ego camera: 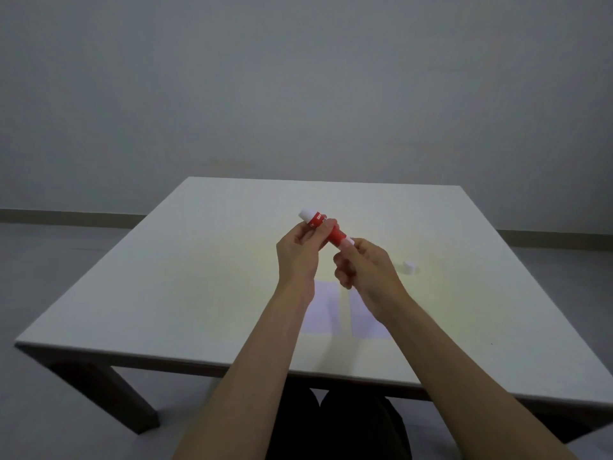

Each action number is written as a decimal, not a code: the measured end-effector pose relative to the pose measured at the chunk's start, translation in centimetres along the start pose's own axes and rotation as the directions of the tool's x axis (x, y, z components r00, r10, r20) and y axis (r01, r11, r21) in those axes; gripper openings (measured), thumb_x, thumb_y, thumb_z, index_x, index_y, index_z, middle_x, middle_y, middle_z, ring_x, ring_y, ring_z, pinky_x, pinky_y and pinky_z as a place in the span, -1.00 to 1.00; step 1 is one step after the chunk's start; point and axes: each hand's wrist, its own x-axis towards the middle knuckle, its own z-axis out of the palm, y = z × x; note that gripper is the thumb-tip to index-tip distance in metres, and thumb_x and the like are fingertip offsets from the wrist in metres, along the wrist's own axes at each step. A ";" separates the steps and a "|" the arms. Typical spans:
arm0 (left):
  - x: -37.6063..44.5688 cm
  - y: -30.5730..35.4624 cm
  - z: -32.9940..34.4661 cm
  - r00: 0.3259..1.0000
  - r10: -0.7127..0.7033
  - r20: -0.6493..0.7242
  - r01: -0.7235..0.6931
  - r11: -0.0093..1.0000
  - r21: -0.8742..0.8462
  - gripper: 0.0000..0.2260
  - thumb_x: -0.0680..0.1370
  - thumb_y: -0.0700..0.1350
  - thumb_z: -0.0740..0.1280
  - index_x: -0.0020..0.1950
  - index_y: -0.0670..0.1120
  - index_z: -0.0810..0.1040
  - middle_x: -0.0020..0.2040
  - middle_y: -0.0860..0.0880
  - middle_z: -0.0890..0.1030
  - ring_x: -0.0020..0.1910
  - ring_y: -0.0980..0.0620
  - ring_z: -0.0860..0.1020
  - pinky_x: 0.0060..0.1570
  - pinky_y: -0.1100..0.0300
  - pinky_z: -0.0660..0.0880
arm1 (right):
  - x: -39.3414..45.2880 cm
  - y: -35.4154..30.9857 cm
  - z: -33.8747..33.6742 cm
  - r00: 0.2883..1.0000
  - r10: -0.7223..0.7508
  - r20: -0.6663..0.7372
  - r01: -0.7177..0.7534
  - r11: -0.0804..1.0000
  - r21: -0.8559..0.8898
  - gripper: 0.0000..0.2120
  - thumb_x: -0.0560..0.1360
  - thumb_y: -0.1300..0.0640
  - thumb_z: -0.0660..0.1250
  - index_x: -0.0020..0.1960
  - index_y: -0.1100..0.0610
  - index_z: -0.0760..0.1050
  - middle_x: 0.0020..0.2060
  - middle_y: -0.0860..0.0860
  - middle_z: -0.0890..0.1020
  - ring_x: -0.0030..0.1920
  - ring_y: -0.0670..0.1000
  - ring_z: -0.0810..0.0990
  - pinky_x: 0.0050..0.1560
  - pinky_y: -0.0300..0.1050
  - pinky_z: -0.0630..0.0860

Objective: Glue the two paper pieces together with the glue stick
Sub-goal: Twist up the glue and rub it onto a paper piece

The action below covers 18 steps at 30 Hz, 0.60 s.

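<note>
A red glue stick (pixel 333 233) with white ends is held above the table, tilted with its upper end to the far left. My left hand (pixel 298 254) grips its red body near the upper end. My right hand (pixel 366 270) pinches the white lower end. A white end (pixel 306 214) pokes out beyond my left fingers. Two pale paper pieces lie flat side by side below my hands: the left piece (pixel 321 308) and the right piece (pixel 363 318), partly hidden by my forearms. A small white cap (pixel 409 267) stands on the table to the right.
The white table (pixel 166 277) has dark legs and stands on a grey floor before a plain wall. My dark-clothed knees show under its near edge.
</note>
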 end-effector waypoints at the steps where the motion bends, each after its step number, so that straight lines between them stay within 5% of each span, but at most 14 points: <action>1: 0.0 -0.1 0.0 1.000 -0.003 0.013 0.003 1.000 0.011 -0.95 0.43 -0.16 0.45 -0.14 -0.09 0.66 -0.07 -0.06 0.71 0.03 0.01 0.66 0.34 -0.02 0.39 | 0.2 -0.1 0.0 0.991 0.136 0.010 -0.137 0.987 0.085 -0.76 0.57 0.09 0.15 -0.15 0.20 0.47 -0.50 0.00 0.41 -0.57 -0.05 0.31 -0.55 -0.24 0.27; 4: -0.2 -0.4 0.0 0.999 0.007 0.044 -0.010 0.997 0.073 -0.90 0.42 -0.14 0.45 -0.09 -0.10 0.66 -0.06 -0.03 0.72 0.04 0.04 0.66 0.31 0.04 0.41 | 0.4 -0.4 0.2 0.938 0.345 0.005 -0.339 0.917 0.209 -0.76 0.45 0.10 0.15 -0.36 0.14 0.35 -0.57 -0.03 0.32 -0.61 -0.06 0.19 -0.64 -0.27 0.15; 7: -0.3 -0.7 -0.3 1.000 0.017 -0.005 -0.017 0.999 0.031 -0.91 0.43 -0.15 0.45 -0.10 -0.12 0.65 -0.10 -0.03 0.72 0.02 0.02 0.66 0.20 0.12 0.44 | 0.4 0.1 -0.2 0.995 0.094 -0.034 -0.093 0.996 0.016 -0.76 0.54 0.02 0.23 -0.13 0.19 0.51 -0.43 0.03 0.59 -0.56 -0.05 0.39 -0.53 -0.24 0.34; 10: -0.1 -0.8 -0.5 0.998 0.028 -0.049 -0.027 0.999 0.023 -0.90 0.45 -0.13 0.43 -0.09 -0.13 0.66 -0.12 -0.03 0.71 -0.01 0.02 0.67 0.10 0.18 0.45 | 0.2 0.7 -0.7 0.995 -0.097 -0.012 0.096 0.992 -0.085 -0.85 0.54 0.14 0.29 0.07 0.17 0.50 -0.29 0.05 0.60 -0.47 -0.09 0.46 -0.43 -0.27 0.43; 12: -0.2 -0.8 -0.4 0.999 0.030 -0.012 -0.030 0.999 0.025 -0.93 0.44 -0.14 0.43 -0.13 -0.11 0.66 -0.15 -0.01 0.72 -0.02 0.04 0.67 0.17 0.13 0.46 | 0.3 0.7 -0.7 1.000 0.003 0.006 -0.003 0.998 0.058 -0.81 0.57 0.10 0.23 -0.04 0.22 0.52 -0.38 0.04 0.52 -0.51 -0.08 0.38 -0.49 -0.27 0.36; 15: -0.6 -1.0 -0.1 0.999 0.034 0.030 -0.036 0.997 0.071 -0.92 0.44 -0.15 0.44 -0.11 -0.13 0.65 -0.10 -0.05 0.72 0.04 -0.01 0.65 0.30 0.01 0.42 | 0.3 0.1 -0.7 0.930 0.365 0.048 -0.365 0.896 0.253 -0.66 0.56 -0.01 0.17 -0.31 0.15 0.45 -0.56 -0.02 0.40 -0.61 -0.07 0.22 -0.64 -0.28 0.19; 18: -0.8 -1.2 0.1 0.999 0.024 0.044 -0.026 0.999 0.042 -0.91 0.43 -0.13 0.44 -0.11 -0.12 0.66 -0.14 0.00 0.73 -0.03 0.06 0.67 0.30 0.04 0.41 | 0.3 -0.1 -0.8 0.919 0.394 -0.012 -0.384 0.901 0.201 -0.61 0.52 -0.06 0.18 -0.40 0.13 0.41 -0.62 -0.03 0.38 -0.64 -0.07 0.19 -0.65 -0.28 0.15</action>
